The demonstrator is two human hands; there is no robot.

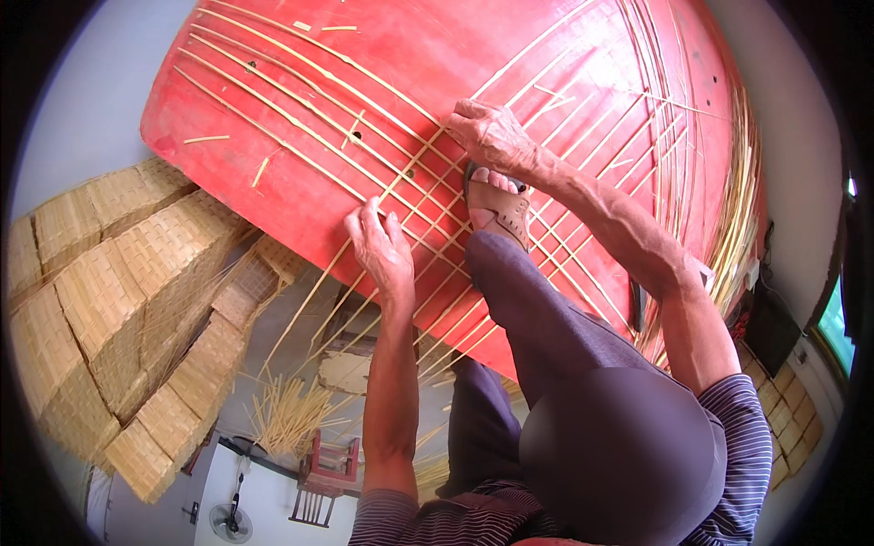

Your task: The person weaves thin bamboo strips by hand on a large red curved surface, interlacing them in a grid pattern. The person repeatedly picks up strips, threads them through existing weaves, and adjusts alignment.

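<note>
A loose grid of pale bamboo strips (300, 84) lies across a red tabletop (382, 45), some strips running lengthwise and others crossing them. My left hand (382, 246) is at the near edge of the grid, fingers curled on the outermost cross strip (414, 166). Farther up and right, my right hand (492, 136) is closed on that same strip, its fingertips partly hidden by the knuckles. My foot in a brown sandal (499, 205) presses on the woven crossings just below my right hand.
A bundle of long thin strips (739, 200) hangs along the tabletop's right edge. Stacked woven bamboo panels (118, 282) stand at left. Below lie cut strips (289, 414), a red wooden stool (328, 464) and a fan (231, 520). Short offcuts (207, 139) dot the red surface.
</note>
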